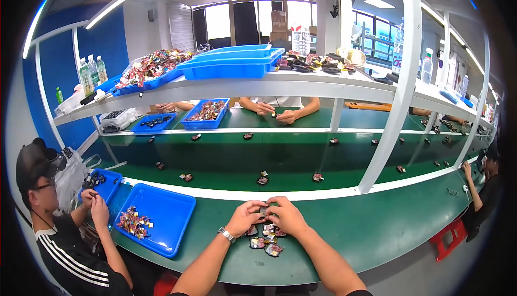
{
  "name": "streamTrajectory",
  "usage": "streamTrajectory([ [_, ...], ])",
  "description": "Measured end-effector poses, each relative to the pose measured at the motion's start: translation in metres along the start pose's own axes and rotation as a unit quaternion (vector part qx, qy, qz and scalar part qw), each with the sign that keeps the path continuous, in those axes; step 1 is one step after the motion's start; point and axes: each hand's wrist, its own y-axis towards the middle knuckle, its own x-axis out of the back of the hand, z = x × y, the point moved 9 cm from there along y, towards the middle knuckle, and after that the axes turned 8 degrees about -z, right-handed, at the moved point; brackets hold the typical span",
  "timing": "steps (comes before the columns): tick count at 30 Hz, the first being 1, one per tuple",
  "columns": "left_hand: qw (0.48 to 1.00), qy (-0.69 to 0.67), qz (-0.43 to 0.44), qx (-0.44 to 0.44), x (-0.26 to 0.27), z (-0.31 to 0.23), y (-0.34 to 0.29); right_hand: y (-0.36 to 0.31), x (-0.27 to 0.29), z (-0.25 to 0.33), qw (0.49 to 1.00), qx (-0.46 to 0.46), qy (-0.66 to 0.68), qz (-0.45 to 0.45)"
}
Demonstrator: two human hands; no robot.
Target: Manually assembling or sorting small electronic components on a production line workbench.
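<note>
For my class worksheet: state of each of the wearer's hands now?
Left hand: closed, holding a small dark piece.
Right hand: closed, holding the same piece.

Small dark piece (263, 211), partly hidden, is held between your left hand (245, 219) and right hand (287, 215) | Red, white and black pieces (267, 237) lie bunched, some overlapping, on the green tabletop (344, 231) nearer you.

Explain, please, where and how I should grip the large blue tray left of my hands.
Probably grip the blue tray by its right rim, coming from the right, where your left hand is: that raised edge is bare, while packets lie toward the left.
</note>
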Motion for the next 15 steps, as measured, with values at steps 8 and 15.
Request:
streamTrajectory([
  [8,0.999,-0.011,0.047,-0.015,-0.003,-0.001,-0.002,0.0,-0.003,-0.002,0.999,-0.007,0.039,0.007],
  [15,0.996,0.024,0.058,-0.055,-0.005,-0.004,-0.001,0.001,-0.007,0.006,1.0,0.005,-0.012,0.027],
])
